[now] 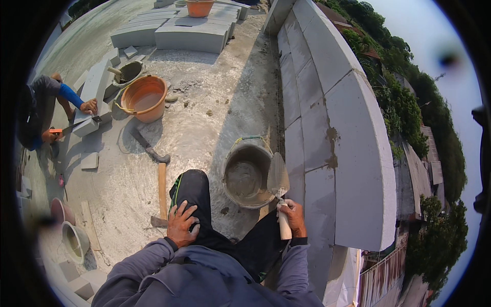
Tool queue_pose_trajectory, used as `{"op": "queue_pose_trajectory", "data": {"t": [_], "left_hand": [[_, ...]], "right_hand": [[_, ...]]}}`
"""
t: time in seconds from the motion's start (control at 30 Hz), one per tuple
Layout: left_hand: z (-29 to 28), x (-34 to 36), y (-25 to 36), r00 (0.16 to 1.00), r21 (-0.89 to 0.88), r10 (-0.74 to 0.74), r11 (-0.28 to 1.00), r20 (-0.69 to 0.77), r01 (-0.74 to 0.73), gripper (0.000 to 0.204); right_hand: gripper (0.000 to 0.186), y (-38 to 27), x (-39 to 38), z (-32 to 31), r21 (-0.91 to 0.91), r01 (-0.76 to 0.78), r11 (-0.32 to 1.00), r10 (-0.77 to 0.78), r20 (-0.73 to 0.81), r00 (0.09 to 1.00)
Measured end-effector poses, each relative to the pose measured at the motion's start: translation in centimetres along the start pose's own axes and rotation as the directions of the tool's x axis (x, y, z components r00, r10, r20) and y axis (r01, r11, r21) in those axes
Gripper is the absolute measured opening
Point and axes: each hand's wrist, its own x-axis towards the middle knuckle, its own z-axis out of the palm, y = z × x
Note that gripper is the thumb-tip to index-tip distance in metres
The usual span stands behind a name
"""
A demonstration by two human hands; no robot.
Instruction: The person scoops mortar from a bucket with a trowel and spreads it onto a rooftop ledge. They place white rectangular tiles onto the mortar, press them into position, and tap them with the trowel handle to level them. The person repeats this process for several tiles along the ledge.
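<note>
My right hand [295,219] is closed around the pale wooden handle of a trowel [277,177]. The trowel's pointed, mortar-smeared blade is upward in view, at the right rim of a bucket [228,190]. Wet grey mortar [244,175] covers the bottom of that bucket, which stands in front of my knees. My left hand [183,225] lies on my left knee with its fingers spread, holding nothing. Close on my right rises a wall of large pale blocks [360,158], with mortar smears along some joints.
A wooden-handled tool [162,192] and a dark curved tool [148,145] lie to the left. Beyond stand an orange bucket [148,115], a mortar bucket [134,71] and stacked blocks [192,38]. At far left a person [41,102] holds a saw against a block [85,127]. Outside the wall are roofs and trees.
</note>
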Motion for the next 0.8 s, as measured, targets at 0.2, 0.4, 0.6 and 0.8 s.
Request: {"op": "queue_pose_trajectory", "data": {"t": [0.2, 0.4, 0.6, 0.8], "left_hand": [[0.5, -0.1, 0.0, 1.000, 0.004, -0.008, 1.000, 0.000, 0.008, 0.019], [0.8, -0.1, -0.1, 1.000, 0.031, 0.013, 0.999, -0.008, -0.012, 0.020], [0.2, -0.4, 0.1, 1.000, 0.053, 0.013, 0.999, 0.015, -0.014, 0.019], [-0.2, -0.3, 0.1, 0.998, 0.037, 0.016, 0.999, 0.064, -0.019, 0.018]], "right_hand": [[0.029, 0.4, 0.0, 0.3, -0.081, 0.090, 0.993, -0.089, 0.017, 0.996], [0.037, 0.8, -0.4, 0.5, -0.194, 0.161, 0.968, -0.165, -0.008, 0.986], [0.030, 0.8, -0.3, 1.1, -0.141, 0.162, 0.977, -0.165, -0.011, 0.986], [0.028, 1.2, 1.0, 1.0, -0.125, 0.138, 0.983, -0.138, 0.007, 0.990]]}}
